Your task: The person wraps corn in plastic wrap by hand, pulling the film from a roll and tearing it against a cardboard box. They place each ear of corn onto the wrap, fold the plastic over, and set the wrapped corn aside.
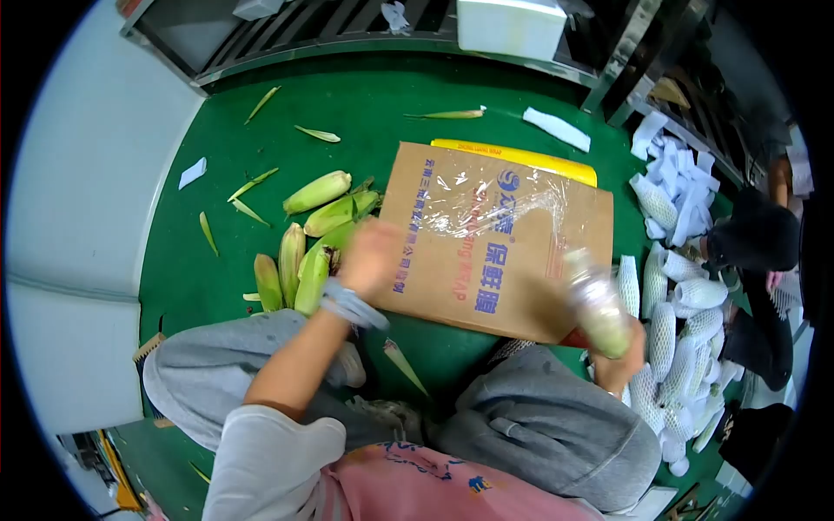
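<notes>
My right hand (624,358) is closed on the lower end of an ear of corn (599,308), blurred by motion, which looks wrapped in shiny clear film. It is over the right edge of a flat cardboard box (443,295) printed with large blue and red lettering. Clear plastic film (456,204) lies across the top of the box. My left hand (373,256), also blurred, is at the box's left edge, beside a pile of ears of corn in green husks (317,193). Its fingers cannot be made out.
Netted foam-sleeved ears (665,343) are heaped at the right, below white foam nets (676,178). Another person's dark-clothed leg (756,230) is beyond them. Loose husk pieces (252,184) dot the green floor (234,139). A metal rack (347,65) with a white foam box (511,28) stands behind.
</notes>
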